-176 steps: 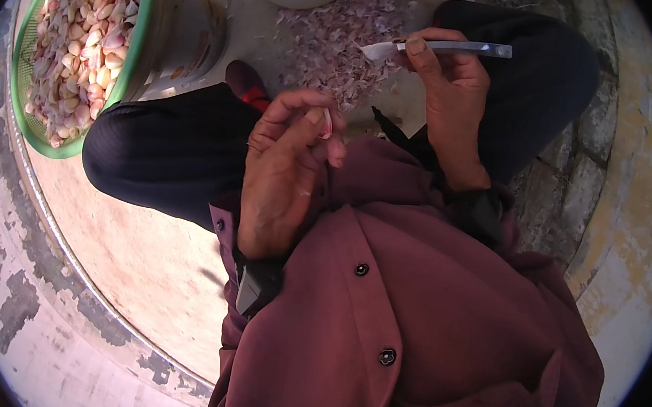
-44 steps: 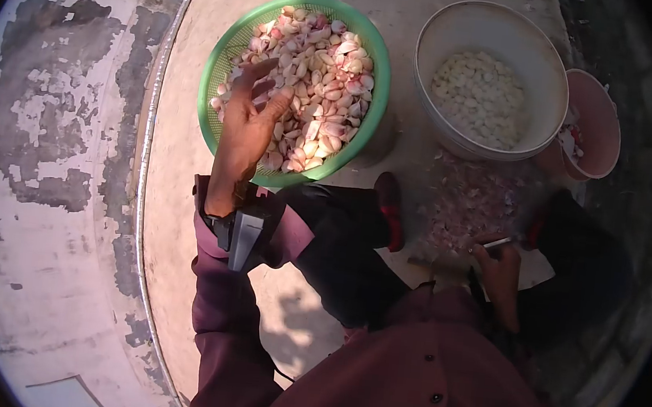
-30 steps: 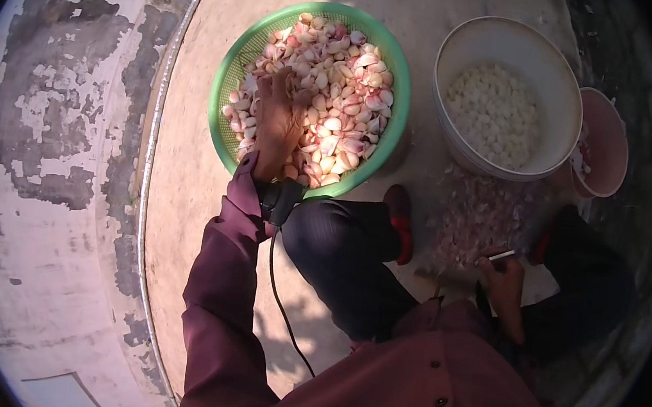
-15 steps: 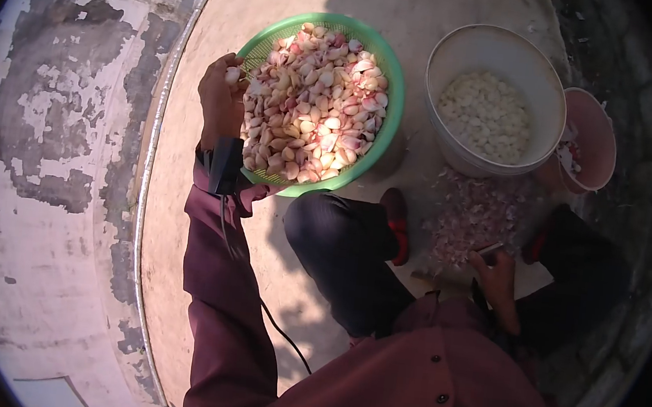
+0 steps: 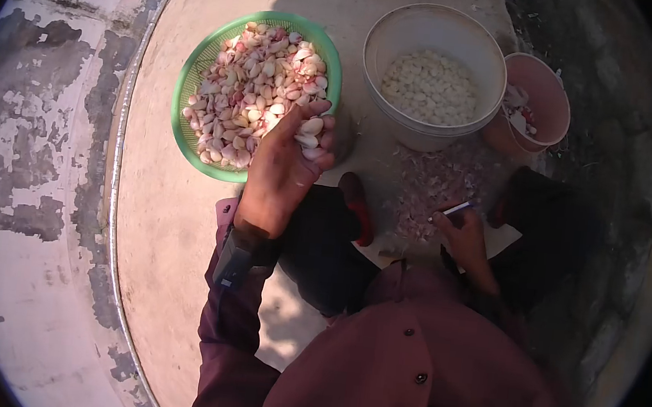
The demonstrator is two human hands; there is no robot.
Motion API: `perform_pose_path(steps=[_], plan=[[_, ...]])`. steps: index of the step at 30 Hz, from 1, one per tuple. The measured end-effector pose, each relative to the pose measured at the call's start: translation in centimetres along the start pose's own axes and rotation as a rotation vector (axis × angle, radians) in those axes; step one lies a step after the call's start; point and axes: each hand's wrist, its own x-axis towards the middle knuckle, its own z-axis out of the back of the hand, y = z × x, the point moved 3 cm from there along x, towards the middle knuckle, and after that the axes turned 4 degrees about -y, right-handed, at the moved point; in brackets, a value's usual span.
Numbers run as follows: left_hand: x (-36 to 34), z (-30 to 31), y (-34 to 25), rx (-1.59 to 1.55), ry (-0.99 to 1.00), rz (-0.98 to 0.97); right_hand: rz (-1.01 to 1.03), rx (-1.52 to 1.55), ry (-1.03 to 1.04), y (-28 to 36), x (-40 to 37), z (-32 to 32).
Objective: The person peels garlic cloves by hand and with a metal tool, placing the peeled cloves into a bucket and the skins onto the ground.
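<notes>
Several unpeeled garlic cloves [image 5: 311,138] lie cupped in my left hand [image 5: 280,169], its fingers curled around them. That hand is over the near right rim of a green basket [image 5: 185,133] heaped with garlic cloves [image 5: 235,89] in pinkish skins. My right hand [image 5: 466,236] is closed on a small knife, whose pale blade [image 5: 457,209] points up and right; its handle is hidden in the fingers. Below the blade, loose garlic skins [image 5: 418,204] are spread on the ground between my feet.
A large white bucket [image 5: 427,128] holding peeled white cloves [image 5: 431,86] stands ahead of my feet. Right beside it is a pink bucket [image 5: 553,108] with scraps inside. A wall with peeling paint [image 5: 27,128] runs along the left.
My left hand has moved from the basket's left edge to its right side, now with cloves in it. The view has shifted, and my right hand still holds the knife.
</notes>
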Motion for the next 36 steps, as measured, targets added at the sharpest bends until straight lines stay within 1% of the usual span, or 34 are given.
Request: perform_pose_path(steps=[1,3,4,5,6,8,9,11,13,15,17,19,20,22,24,26,27,29,31,36], plan=[[-0.2,-0.3,2.0,-0.028,0.038,0.031,-0.024,0.097,0.005,0.8,0.1,0.1],[-0.5,-1.3,5.7,-0.122,0.073,0.119,0.020,0.134,-0.046,1.6,0.1,1.2],[-0.8,-1.8,7.3,-0.140,0.078,0.156,0.074,0.210,-0.035,3.6,-0.5,1.6],[-0.9,-2.3,8.6,-0.132,0.098,0.152,0.134,0.285,-0.025,6.1,-0.9,2.0],[-1.2,-2.8,9.9,-0.125,0.115,0.146,0.111,0.268,-0.048,7.4,-1.3,2.5],[-1.8,-4.1,11.6,-0.129,0.102,0.202,0.275,0.305,0.031,10.2,-1.8,2.9],[-2.0,-4.5,12.2,-0.143,0.107,0.185,0.262,0.298,0.016,10.9,-1.8,3.0],[-2.7,-5.0,13.4,-0.160,0.106,0.182,0.387,0.379,0.088,12.3,-2.3,2.6],[-3.1,-5.2,13.8,-0.032,0.101,0.107,0.403,0.413,0.101,12.9,-2.5,2.0],[-3.6,-5.0,14.1,-0.023,0.074,0.122,0.421,0.451,0.125,12.8,-2.7,1.7],[-4.0,-4.7,14.4,-0.013,0.042,0.131,0.492,0.390,0.091,12.3,-2.8,1.3],[-4.3,-4.5,14.6,0.238,0.041,0.021,0.455,0.407,0.113,12.5,-3.0,0.9],[-4.4,-4.7,14.6,0.235,0.043,0.028,0.423,0.423,0.133,12.6,-3.1,0.9],[-4.6,-5.2,14.3,0.113,0.008,0.033,0.404,0.423,0.119,12.8,-3.4,0.9],[-4.9,-5.3,14.3,0.168,-0.025,0.014,0.385,0.426,0.111,12.6,-3.5,0.8],[-5.2,-5.1,14.4,0.218,-0.065,-0.008,0.518,0.287,0.116,12.8,-3.6,0.7],[-5.4,-5.1,14.4,0.240,-0.064,-0.044,0.512,0.286,0.120,12.8,-3.7,0.7],[-5.6,-5.1,14.4,0.260,-0.064,-0.078,0.579,0.130,0.106,13.3,-4.0,0.9],[-5.9,-5.0,14.2,0.459,-0.112,-0.150,0.591,0.108,0.099,13.3,-4.2,1.0],[-6.2,-5.7,13.9,0.509,-0.095,-0.141,0.627,0.118,0.063,13.0,-4.5,1.3]])
